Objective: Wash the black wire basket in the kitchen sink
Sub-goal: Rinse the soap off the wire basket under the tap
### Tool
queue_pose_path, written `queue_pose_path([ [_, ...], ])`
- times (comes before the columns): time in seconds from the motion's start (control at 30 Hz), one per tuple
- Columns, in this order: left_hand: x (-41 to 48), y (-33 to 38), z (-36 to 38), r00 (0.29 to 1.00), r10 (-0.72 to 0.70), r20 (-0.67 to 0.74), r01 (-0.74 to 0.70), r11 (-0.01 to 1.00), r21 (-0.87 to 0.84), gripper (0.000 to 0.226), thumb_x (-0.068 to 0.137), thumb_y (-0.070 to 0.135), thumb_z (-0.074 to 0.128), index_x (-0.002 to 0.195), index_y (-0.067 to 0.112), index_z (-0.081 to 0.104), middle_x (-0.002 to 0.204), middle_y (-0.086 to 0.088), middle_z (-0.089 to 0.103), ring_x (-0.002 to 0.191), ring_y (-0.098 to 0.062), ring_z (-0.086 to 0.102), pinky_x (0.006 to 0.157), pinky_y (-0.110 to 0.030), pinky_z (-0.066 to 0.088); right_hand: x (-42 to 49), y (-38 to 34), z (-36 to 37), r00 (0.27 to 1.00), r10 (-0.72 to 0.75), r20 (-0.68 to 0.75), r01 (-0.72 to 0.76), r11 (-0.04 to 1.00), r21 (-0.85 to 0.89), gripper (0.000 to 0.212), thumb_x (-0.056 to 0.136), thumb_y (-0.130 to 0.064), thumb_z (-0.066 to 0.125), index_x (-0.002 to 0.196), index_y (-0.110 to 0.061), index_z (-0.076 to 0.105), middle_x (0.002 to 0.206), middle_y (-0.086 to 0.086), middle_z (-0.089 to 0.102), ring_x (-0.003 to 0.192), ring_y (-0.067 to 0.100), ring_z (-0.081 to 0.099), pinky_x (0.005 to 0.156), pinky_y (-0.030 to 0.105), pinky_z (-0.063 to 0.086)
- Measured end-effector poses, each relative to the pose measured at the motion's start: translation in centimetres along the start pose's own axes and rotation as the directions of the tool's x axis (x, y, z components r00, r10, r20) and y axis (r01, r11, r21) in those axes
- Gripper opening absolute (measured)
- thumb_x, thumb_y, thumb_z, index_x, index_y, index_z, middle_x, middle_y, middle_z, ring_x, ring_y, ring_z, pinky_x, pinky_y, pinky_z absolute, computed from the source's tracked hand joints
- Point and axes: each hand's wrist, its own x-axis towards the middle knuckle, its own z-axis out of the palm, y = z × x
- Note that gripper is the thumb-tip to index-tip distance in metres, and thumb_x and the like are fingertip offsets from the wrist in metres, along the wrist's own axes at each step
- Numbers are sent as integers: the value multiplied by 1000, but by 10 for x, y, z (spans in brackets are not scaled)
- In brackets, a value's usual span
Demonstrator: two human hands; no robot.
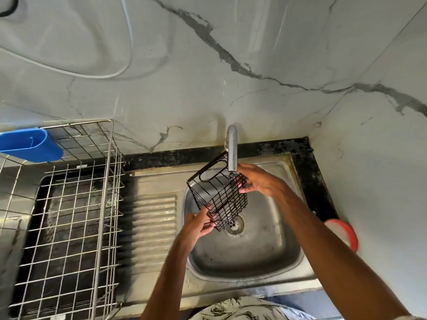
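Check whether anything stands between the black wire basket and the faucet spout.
Nothing visible does. The left hand and right hand hold the black wire basket directly under the chrome faucet spout, over the steel sink basin.

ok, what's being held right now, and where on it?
The black wire basket, in both hands. Left hand grips its lower near corner; right hand grips its far side, beside the tap.
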Motion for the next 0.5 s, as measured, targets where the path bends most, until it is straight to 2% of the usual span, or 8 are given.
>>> queue_pose_path([
  [0.1,-7,-1,-2,998,-10,69,20,990,-140,36,106,30,58,101,-4,64,111,-25,71,115,-33,66,111,-43,51,-1,-2,2,1000,-30,-4,30,1000,-6,25,94,-31,70,118,-25,67,117,6,66,106,21,61,100,52,53],
  [0.17,-5,-2,-7,998,1,69,7,993,-119,28,107,19,58,103,-8,64,118,-34,69,113,-32,68,107,-40,54,-1,0,5,999,-45,-20,44,998,-40,34,84,-34,80,116,-24,70,111,0,72,110,19,63,99,50,53],
  [0.23,0,2,-9,1000,21,1,-21,999,-46,12,103,5,61,105,-5,67,122,-33,69,109,-29,70,97,-35,58,-4,3,9,998,-44,-48,40,996,-81,42,77,-37,85,113,-21,70,112,-1,73,113,18,64,98,47,53],
  [0.3,-2,12,-9,992,74,-101,-75,997,-5,11,101,-1,62,101,5,71,111,-24,73,101,-26,69,94,-36,59,-6,8,12,996,-38,-84,28,992,-122,43,74,-37,88,108,-19,69,110,-1,71,109,18,64,98,45,53],
  [0.37,-8,26,-4,963,203,-178,-195,979,63,7,103,12,63,100,14,70,101,-17,70,96,-27,66,94,-38,57,-9,12,13,990,-62,-131,38,983,-180,45,72,-39,89,105,-19,68,101,-2,69,98,16,65,91,40,56],
  [0.4,-9,32,1,937,287,-200,-262,954,143,13,103,24,65,107,11,69,104,-18,70,98,-30,67,91,-41,57,-10,15,15,983,-86,-160,50,975,-216,46,70,-40,90,104,-17,69,95,-4,68,91,14,64,85,37,56],
  [0.47,-12,44,16,885,409,-221,-332,888,317,53,99,46,67,124,0,64,119,-25,70,105,-40,69,83,-51,58,-10,19,17,970,-129,-205,67,956,-285,50,66,-46,92,100,-15,70,86,-6,68,83,12,65,78,34,57],
  [0.5,-15,51,24,879,429,-207,-339,869,360,65,95,55,67,128,0,62,118,-24,70,101,-35,69,74,-49,57,-10,21,18,966,-146,-212,74,947,-313,50,64,-49,92,97,-17,71,86,-6,70,83,14,67,78,36,58],
])
